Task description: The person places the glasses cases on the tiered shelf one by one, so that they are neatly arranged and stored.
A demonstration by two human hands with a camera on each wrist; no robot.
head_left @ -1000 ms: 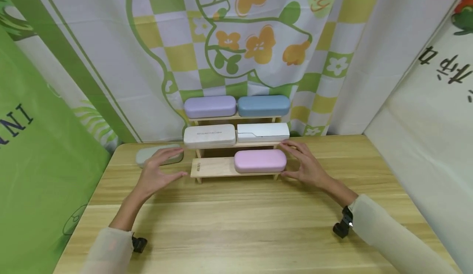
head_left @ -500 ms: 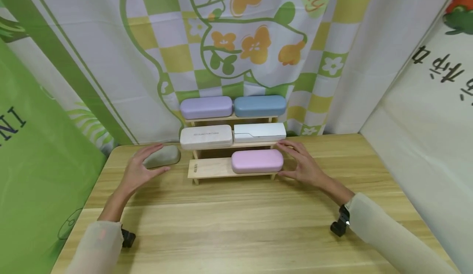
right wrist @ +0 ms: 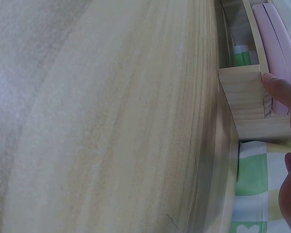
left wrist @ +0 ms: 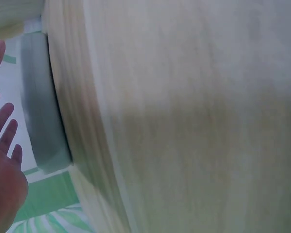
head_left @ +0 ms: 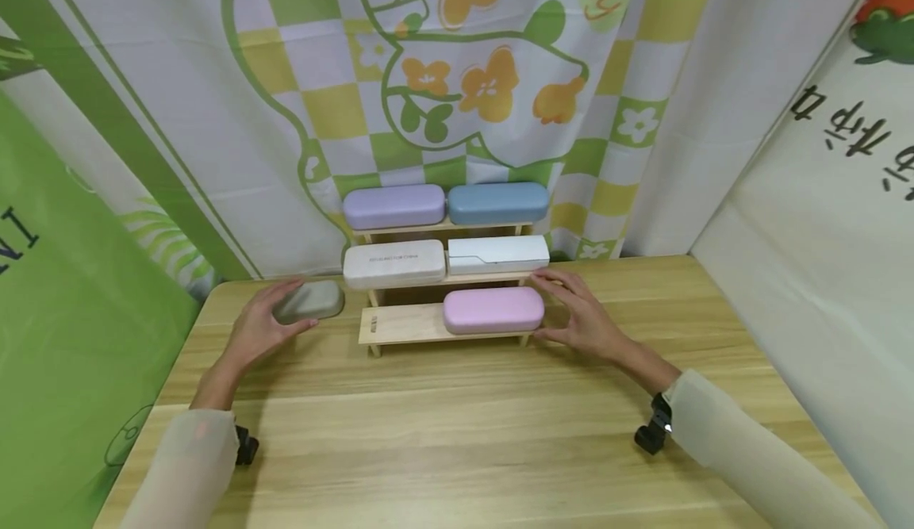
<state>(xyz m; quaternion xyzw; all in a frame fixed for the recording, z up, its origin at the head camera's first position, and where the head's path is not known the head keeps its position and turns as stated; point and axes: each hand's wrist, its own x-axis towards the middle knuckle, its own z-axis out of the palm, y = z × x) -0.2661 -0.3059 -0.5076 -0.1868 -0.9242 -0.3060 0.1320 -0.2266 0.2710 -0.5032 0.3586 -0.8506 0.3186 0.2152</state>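
My left hand (head_left: pixel 260 324) is around the left end of a grey-green glasses case (head_left: pixel 319 300) lying on the table, fingers behind and thumb in front. In the left wrist view its fingers (left wrist: pixel 5 124) are spread beside the case. My right hand (head_left: pixel 587 319) is at the right end of a three-step wooden rack (head_left: pixel 403 323), fingertips by the middle step, thumb (right wrist: pixel 277 86) touching the bottom step's edge. A pink glasses case (head_left: pixel 493 310) sits on the bottom step's right half, beside that hand; the step's left half is bare wood.
The middle step carries a cream case (head_left: pixel 394 263) and a white flap case (head_left: pixel 498 254). On the top step are a purple case (head_left: pixel 394 206) and a blue case (head_left: pixel 498 203). A patterned curtain (head_left: pixel 493 148) hangs close behind the wooden table (head_left: pixel 443 426).
My left hand has moved left, from beside the rack to the far end of the grey-green glasses case. The right hand has stayed at the rack, and the view has shifted slightly.
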